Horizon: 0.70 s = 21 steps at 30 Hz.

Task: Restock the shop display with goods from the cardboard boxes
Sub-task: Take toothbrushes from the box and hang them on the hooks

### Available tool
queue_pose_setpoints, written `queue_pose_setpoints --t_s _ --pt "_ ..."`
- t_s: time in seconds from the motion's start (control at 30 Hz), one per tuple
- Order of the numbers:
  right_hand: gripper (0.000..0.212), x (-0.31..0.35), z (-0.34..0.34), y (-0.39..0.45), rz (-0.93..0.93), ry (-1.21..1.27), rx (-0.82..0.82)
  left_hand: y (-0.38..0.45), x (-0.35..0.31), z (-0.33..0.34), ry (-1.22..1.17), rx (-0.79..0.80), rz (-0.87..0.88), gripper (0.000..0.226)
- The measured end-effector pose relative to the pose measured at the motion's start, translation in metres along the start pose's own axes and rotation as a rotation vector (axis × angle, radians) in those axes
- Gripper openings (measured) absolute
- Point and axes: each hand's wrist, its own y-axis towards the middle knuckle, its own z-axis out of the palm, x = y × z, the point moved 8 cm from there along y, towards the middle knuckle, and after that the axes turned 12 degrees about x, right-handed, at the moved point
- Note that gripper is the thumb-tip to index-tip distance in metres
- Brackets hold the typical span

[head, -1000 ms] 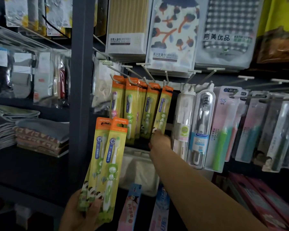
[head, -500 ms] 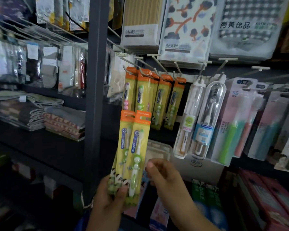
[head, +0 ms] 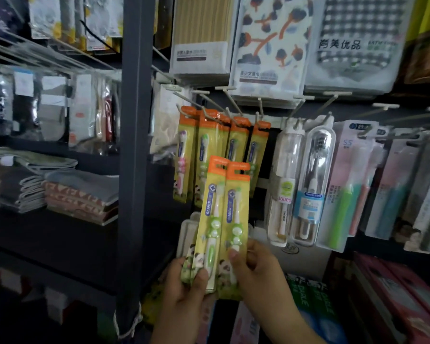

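Yellow-and-orange carded packs of children's toothbrushes (head: 219,219), fanned in front of the dark upright shelf post (head: 134,145), just to its right and low down. Gripped at the bottom end by the left hand (head: 184,291), thumb laid across the front of the nearer pack, fingers curled behind. Pinched on the rightmost pack by the right hand (head: 256,271), thumb pressed on the card face near the green panda-shaped handle, fingers wrapped behind. Orange hang tabs pointing up, tilted slightly right, overlapping the lower ends of the hung toothbrush packs (head: 221,150) of the same kind, right of the post on white peg hooks (head: 231,105). Further right of the post: clear tube-cased toothbrushes (head: 305,184), then pastel boxed toothbrushes (head: 345,189). Above these, bagged towels (head: 271,40) in beige, mushroom print and grey check. Left of the post, folded cloths (head: 77,194) stacked on a dark shelf. Below the hands, right of the post, green boxes (head: 305,294) partly hidden, print blurred.
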Motion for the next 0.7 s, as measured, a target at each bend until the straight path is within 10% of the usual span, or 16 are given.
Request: queue_pose_setpoints --t_s 0.2,0.3,0.43,0.7 --pt "0.015 0.023 -0.032 0.03 0.043 -0.117 -0.3 0.02 -0.008 -0.009 -0.137 0.114 -0.062 0.037" --pt "0.012 0.031 -0.038 0.053 0.066 -0.166 -0.338 0.026 -0.019 -0.02 -0.112 0.165 -0.055 0.075" --pt "0.018 0.041 -0.045 0.071 0.072 -0.202 -0.389 0.026 -0.032 -0.022 -0.148 0.251 -0.052 0.008" --pt "0.023 0.058 -0.053 0.097 0.109 -0.159 -0.423 0.03 -0.039 -0.033 -0.113 0.236 -0.057 0.01"
